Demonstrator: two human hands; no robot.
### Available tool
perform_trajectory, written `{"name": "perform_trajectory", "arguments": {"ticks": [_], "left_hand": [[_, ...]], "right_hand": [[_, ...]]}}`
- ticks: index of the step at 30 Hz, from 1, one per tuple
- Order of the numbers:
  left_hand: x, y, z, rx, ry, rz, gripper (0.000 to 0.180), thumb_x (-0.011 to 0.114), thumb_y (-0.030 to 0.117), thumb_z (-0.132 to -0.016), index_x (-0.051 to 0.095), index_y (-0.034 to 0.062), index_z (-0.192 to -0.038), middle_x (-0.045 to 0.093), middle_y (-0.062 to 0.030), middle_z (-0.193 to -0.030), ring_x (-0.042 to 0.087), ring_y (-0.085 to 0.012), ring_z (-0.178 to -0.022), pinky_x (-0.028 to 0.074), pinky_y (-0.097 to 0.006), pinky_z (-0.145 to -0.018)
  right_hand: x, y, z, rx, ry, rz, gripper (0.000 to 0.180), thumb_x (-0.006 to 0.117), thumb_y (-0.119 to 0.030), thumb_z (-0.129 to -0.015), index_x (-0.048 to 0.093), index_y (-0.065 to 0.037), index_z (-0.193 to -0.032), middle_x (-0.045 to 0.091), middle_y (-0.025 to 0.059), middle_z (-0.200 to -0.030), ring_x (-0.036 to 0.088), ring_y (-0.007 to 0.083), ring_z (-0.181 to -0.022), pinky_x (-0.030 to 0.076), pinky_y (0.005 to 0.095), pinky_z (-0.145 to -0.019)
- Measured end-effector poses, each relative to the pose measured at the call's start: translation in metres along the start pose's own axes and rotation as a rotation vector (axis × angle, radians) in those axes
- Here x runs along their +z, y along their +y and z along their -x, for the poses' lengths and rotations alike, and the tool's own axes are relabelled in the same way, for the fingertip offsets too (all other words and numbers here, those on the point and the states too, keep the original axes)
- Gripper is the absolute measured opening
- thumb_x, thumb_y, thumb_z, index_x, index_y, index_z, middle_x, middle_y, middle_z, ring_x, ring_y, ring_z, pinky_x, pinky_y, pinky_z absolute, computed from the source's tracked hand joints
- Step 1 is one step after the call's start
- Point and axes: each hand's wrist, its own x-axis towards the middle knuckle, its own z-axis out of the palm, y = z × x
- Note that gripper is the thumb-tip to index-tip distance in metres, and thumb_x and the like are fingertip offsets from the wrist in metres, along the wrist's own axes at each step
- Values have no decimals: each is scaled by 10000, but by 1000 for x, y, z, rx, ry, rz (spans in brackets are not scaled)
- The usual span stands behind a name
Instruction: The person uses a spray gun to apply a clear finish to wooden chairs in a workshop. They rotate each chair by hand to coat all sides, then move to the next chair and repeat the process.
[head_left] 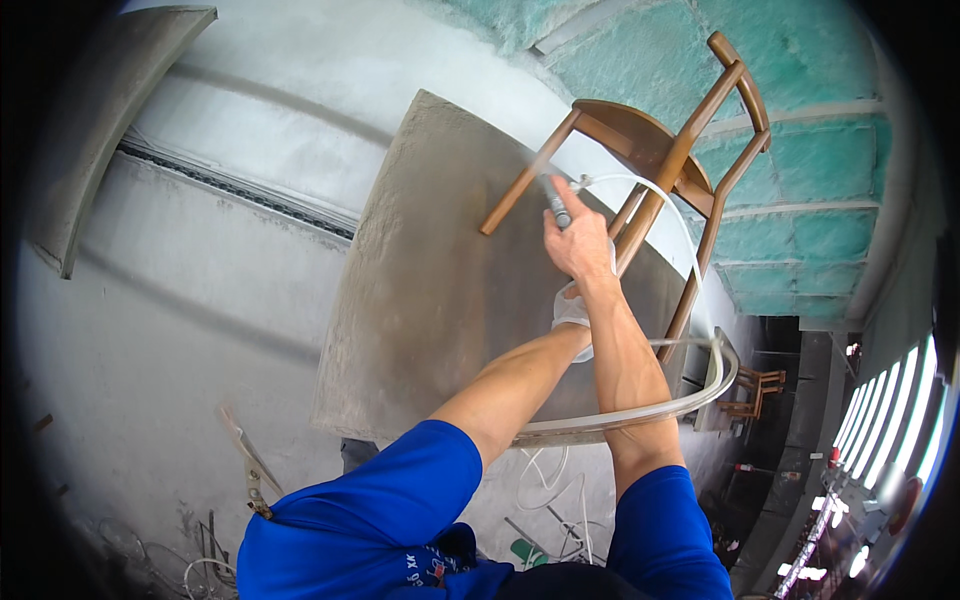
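Your right hand (578,243) is closed around a small spray gun (556,203), fingers wrapped tight on its grip, with the grey nozzle pointing up and left toward the wooden chair (655,150). A fine mist shows just off the nozzle, along the chair's front leg. A clear hose (660,190) loops from the gun, up over the chair's seat and down to the right.

The chair stands tilted on the grey, dusty board (430,280) of a round turntable (700,395) — its seat faces you, its back toward the green padded wall (800,170) behind.

Your left hand (572,312) sits lower, just under your right wrist, wrapped in a white cloth or glove. It lies partly behind your right forearm, so you cannot tell how far it is open or whether it grips anything besides the cloth.

To the left a pale, sprayed-over wall (200,260) slopes away. More chairs (752,392) stand far off at the right — small and dim. Loose hose coils (545,480) lie on the floor below the turntable.
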Motion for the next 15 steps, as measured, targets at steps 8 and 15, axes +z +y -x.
{"name": "perform_trajectory", "arguments": {"ticks": [8, 15], "left_hand": [[0, -18, 5, 93, 140, 305, 452, 576, 376, -1043, 587, 178, -1450, 728, -188, -1293, 689, -390, -1201, 555, -501, -986], [-62, 68, 31, -84, -202, -438, 821, 577, 295, -1000, 166, 241, -1709, 684, -173, -1408, 703, -397, -1195, 559, -492, -1003]], "right_hand": [[-27, -9, 31, -29, -265, -132, 556, 677, -149, -982, 589, -202, -1528, 743, 285, -1221, 739, 427, -1105, 563, 459, -1007], [-143, 3, -6, -346, 682, -174, 543, 679, -93, -972, 578, -107, -1505, 740, 280, -1232, 734, 425, -1147, 576, 449, -982]]}}
